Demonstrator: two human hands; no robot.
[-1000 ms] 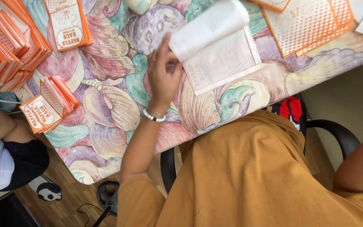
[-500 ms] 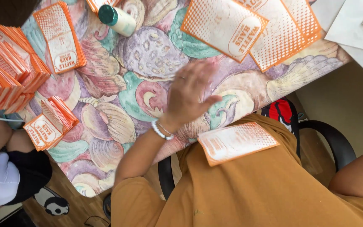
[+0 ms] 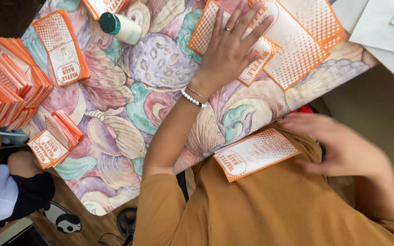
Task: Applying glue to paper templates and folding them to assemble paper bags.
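Observation:
My left hand point(image 3: 228, 49) lies flat, fingers spread, on an orange-and-white paper bag point(image 3: 263, 48). That bag tops a loose pile of flat bags point(image 3: 297, 41) at the far right of the shell-patterned tablecloth point(image 3: 160, 105). The wrist wears a bead bracelet and one finger a ring. Another flat orange-and-white bag point(image 3: 256, 154) rests on my lap against the mustard shirt. My right hand point(image 3: 343, 148) is blurred just to its right, fingers apart and holding nothing.
Stacks of folded orange bags point(image 3: 7, 86) fill the table's left side, with a smaller bundle point(image 3: 55, 139) near the edge. A green-capped bottle point(image 3: 119, 27) lies at the top. White sheets point(image 3: 381, 34) sit at the top right. Another person point(image 3: 1, 191) sits at the left.
The bag my left hand held on the table now lies on my lap. My left hand has reached forward onto the pile of flat bags. My right hand has come into view.

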